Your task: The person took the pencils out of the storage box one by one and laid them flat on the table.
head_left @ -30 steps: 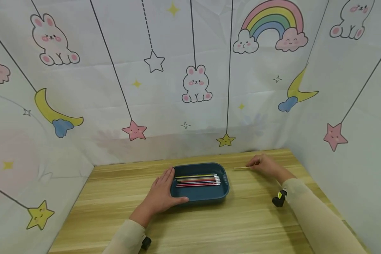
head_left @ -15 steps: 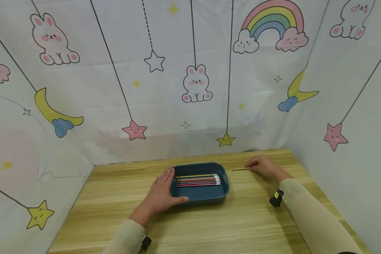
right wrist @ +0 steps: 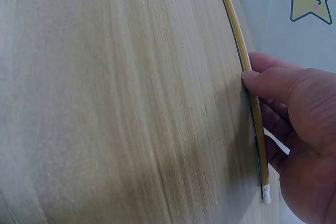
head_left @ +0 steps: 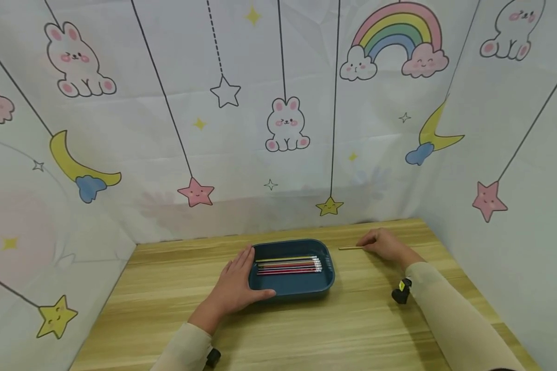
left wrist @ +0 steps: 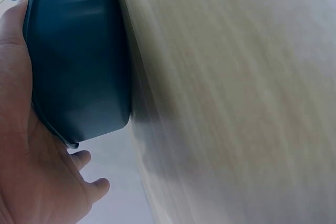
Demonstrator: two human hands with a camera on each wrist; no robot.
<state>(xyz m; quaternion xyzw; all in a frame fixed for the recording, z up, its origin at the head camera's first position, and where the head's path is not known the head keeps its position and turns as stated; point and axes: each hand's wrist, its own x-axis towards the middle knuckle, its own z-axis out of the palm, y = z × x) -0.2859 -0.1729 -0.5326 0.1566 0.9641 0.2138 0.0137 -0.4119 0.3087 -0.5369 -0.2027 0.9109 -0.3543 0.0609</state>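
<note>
A dark blue tray [head_left: 290,286] sits on the table, with several pencils [head_left: 288,269] lying side by side in it, their eraser ends to the right. My left hand [head_left: 234,285] rests against the tray's left end, fingers along the left rim and thumb over the front rim. In the left wrist view the tray's outer wall [left wrist: 81,66] shows beside the palm. Right of the tray, my right hand [head_left: 384,245] pinches a gold-coloured pencil [right wrist: 241,40] between thumb and fingers. This pencil has a flat, unsharpened end and a white eraser end, and lies close along the tabletop.
The wood-grain table [head_left: 334,330] runs back to a white cloth backdrop [head_left: 241,154] printed with rabbits, stars and moons. Cloth sides also stand at left and right. A small black device [head_left: 401,291] is strapped at the right wrist, another [head_left: 213,356] at the left.
My right hand has shifted slightly left with the gold-coloured pencil, a little closer to the tray. The left hand and the tray stay in place.
</note>
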